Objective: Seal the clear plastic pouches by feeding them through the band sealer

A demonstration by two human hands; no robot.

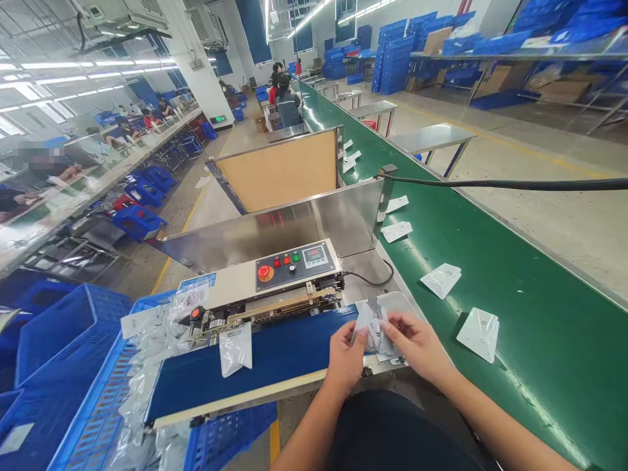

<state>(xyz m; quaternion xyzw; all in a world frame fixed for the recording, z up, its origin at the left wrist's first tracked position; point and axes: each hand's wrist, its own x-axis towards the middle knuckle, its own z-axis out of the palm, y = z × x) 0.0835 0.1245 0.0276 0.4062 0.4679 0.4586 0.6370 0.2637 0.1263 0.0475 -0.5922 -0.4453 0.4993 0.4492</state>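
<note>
Both of my hands are at the right end of a band sealer [294, 268] with a blue belt [289, 350]. My left hand [346, 356] pinches a white plastic pouch [364, 319] between thumb and fingers. From the other side, my right hand [417, 343] has its fingers closed on white pouches at the same spot. How many pouches lie between the hands I cannot tell, as they overlap. Further left, a clear-wrapped white pouch [236, 350] hangs from the sealing bands over the blue belt.
To the right runs a green conveyor belt [540, 314] with several white pouches [479, 333] on it. A blue crate [105, 392] full of wrapped pouches stands at the sealer's left end. A metal panel [294, 222] rises behind the sealer. A black cable [505, 185] crosses above the green belt.
</note>
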